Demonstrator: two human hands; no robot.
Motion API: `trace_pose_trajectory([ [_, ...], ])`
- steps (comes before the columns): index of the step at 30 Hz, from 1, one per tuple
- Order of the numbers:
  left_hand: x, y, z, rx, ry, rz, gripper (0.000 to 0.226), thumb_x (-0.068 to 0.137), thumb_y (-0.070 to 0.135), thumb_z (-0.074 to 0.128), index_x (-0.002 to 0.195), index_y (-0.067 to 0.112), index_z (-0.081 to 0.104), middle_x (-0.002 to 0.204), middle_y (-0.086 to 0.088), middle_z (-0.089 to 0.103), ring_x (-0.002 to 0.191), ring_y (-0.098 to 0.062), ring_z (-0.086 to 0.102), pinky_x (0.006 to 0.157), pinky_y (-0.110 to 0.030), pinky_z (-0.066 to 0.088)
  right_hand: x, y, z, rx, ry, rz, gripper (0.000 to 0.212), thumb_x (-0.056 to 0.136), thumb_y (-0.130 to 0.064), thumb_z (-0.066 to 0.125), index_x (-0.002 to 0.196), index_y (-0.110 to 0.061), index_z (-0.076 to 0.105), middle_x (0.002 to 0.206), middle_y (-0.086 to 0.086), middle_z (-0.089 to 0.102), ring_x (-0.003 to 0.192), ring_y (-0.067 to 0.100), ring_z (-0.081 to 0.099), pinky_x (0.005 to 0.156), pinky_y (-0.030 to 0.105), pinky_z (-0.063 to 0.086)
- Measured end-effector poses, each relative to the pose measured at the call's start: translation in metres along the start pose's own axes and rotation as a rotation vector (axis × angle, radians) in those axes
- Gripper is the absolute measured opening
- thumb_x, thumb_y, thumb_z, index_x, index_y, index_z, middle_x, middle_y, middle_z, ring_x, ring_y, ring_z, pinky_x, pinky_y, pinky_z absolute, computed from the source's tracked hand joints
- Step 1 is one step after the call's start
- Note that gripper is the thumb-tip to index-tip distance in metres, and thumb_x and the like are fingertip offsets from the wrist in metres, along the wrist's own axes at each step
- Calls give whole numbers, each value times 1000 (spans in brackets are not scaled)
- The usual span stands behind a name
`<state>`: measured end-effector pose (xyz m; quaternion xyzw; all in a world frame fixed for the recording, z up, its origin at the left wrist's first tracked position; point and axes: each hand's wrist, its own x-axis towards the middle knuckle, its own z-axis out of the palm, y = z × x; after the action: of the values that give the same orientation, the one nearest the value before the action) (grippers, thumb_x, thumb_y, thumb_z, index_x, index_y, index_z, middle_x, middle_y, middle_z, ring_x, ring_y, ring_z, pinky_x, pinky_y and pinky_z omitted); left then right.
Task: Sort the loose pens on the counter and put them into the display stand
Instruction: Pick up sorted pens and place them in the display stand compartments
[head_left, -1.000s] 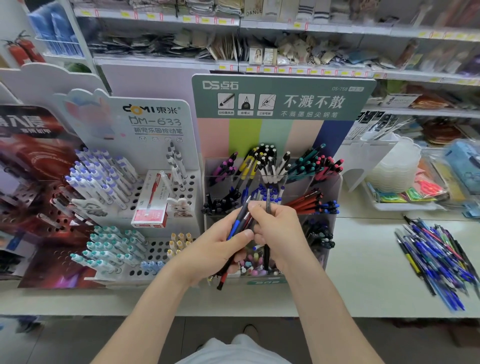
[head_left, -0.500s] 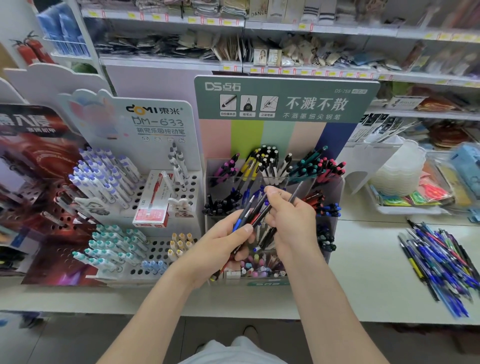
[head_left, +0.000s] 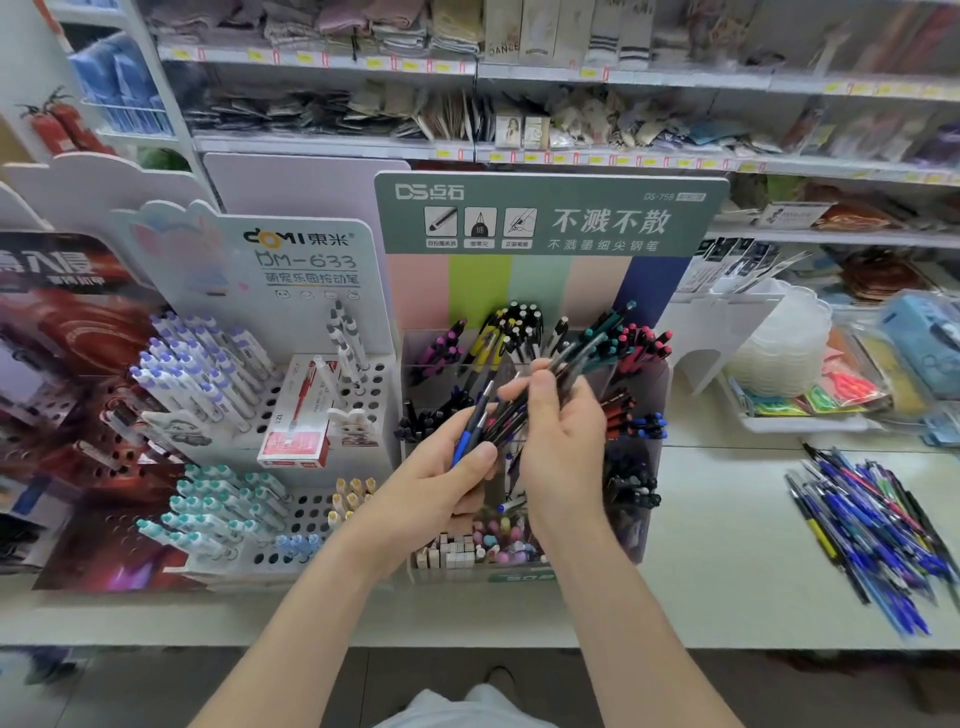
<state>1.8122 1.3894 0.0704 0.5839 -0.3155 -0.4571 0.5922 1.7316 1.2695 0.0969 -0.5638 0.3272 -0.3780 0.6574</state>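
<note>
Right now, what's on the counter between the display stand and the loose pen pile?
Nothing. In the head view, the counter between the stand and the pile is bare white surface.

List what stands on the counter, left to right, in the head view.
Red poster display, white Domi pen rack, green-headed display stand, stack of clear tubs, pile of loose pens.

Centre frame, I see the display stand (head_left: 545, 280) on the counter (head_left: 727, 587); a second stand (head_left: 311, 270) sits left of it, and loose pens (head_left: 872, 535) lie lower right.
</note>
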Motion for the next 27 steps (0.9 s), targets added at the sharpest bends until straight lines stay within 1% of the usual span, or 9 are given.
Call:
trace_pose_trajectory([
  [3, -7, -5, -5, 34, 47, 1, 29, 114, 25, 51, 140, 34, 57, 88, -11, 36, 64, -24, 22, 57, -39, 21, 12, -7, -7, -86, 65, -215, 20, 116, -20, 39, 119, -20, 59, 76, -7, 60, 81, 13, 69, 83, 18, 52],
  [9, -13, -7, -18, 35, 428, 104, 8, 114, 21, 49, 114, 20, 57, 78, -7, 39, 56, -16, 29, 48, -28, 25, 33, -8, -10, -966, -516, -206, 21, 107, -23, 50, 127, -28, 44, 75, 1, 63, 62, 23, 60, 56, 37, 45],
  [13, -14, -17, -28, 45, 626, 102, 10, 113, 22, 49, 110, 27, 57, 77, -8, 45, 59, -16, 39, 54, -33, 35, 36, -19, 27, -1412, -749, -257, 27, 101, -11, 53, 125, -12, 41, 116, 15, 54, 83, 37, 59, 70, 45, 52],
  [15, -17, -24, -32, 116, 666, 99, 14, 112, 27, 51, 112, 39, 58, 77, 4, 54, 67, -17, 49, 62, -42, 44, 37, -26, 47, -1625, -786, -328, 32, 100, -6, 57, 128, -9, 42, 127, 18, 47, 86, 41, 60, 67, 46, 46],
  [17, -21, -28, -34, 143, 683, 79, 30, 111, 32, 52, 127, 57, 51, 91, 3, 64, 78, -23, 55, 77, -58, 51, 37, -32, 59, -1758, -789, -397, 49, 96, -3, 64, 138, -8, 40, 130, 20, 50, 98, 43, 65, 67, 45, 42],
  [20, -27, -29, -36, 249, 648, 50, 53, 111, 37, 49, 144, 72, 26, 136, -12, 62, 95, -23, 65, 104, -63, 50, 36, -44, 66, -1900, -813, -451, 55, 99, -6, 61, 148, -11, 35, 123, 15, 59, 104, 39, 64, 70, 44, 41],
  [22, -30, -29, -36, 344, 633, 64, 56, 113, 35, 47, 159, 53, 22, 143, -3, 58, 110, -3, 65, 108, -47, 51, 37, -50, 64, -2021, -825, -420, 57, 102, -7, 56, 153, -13, 32, 117, 13, 61, 102, 38, 63, 72, 45, 43],
  [24, -31, -26, -35, 403, 636, 71, 54, 114, 30, 45, 164, 35, 25, 132, 8, 62, 111, 16, 58, 97, -21, 43, 36, -53, 60, -2141, -857, -376, 60, 103, -8, 54, 158, -13, 30, 126, 13, 63, 108, 38, 65, 79, 47, 47],
  [27, -30, -29, -34, 440, 686, 102, 31, 113, 30, 47, 143, 24, 45, 107, 8, 65, 97, 0, 61, 80, -12, 41, 31, -46, 65, -2199, -888, -364, 47, 102, -8, 55, 149, -10, 49, 131, 13, 66, 113, 37, 67, 83, 44, 51],
])
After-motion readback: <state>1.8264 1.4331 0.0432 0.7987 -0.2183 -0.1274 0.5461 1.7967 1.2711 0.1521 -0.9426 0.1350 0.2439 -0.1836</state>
